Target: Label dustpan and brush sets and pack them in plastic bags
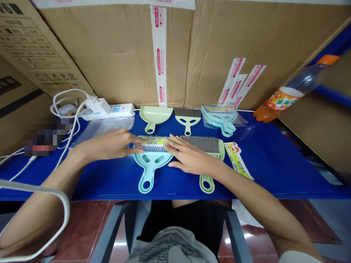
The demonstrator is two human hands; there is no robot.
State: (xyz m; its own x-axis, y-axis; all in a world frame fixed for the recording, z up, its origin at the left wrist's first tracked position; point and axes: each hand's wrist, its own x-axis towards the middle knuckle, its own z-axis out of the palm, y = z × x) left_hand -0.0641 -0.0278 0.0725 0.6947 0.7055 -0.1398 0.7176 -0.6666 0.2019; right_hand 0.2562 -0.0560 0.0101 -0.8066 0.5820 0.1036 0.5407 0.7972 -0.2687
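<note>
On the blue table lies a light-blue dustpan and brush set [149,164], handle toward me, with a yellow printed label [155,141] across its grey bristles. My left hand [122,143] reaches in from the left; its thumb and index finger are apart at the set's left edge. My right hand [189,155] has its fingers spread, the tips over the label's right end. That hand partly covers a green dustpan [221,150] with a grey-bristled green brush [203,143] lying in it. A loose printed card [238,160] lies to the right.
Along the back are a green dustpan [156,114], a green brush [188,120] and a bagged blue set [221,118]. A power strip [120,110], white cables and clear plastic bags [104,128] lie left. An orange drink bottle [290,93] leans right. Cardboard [109,54] walls the back.
</note>
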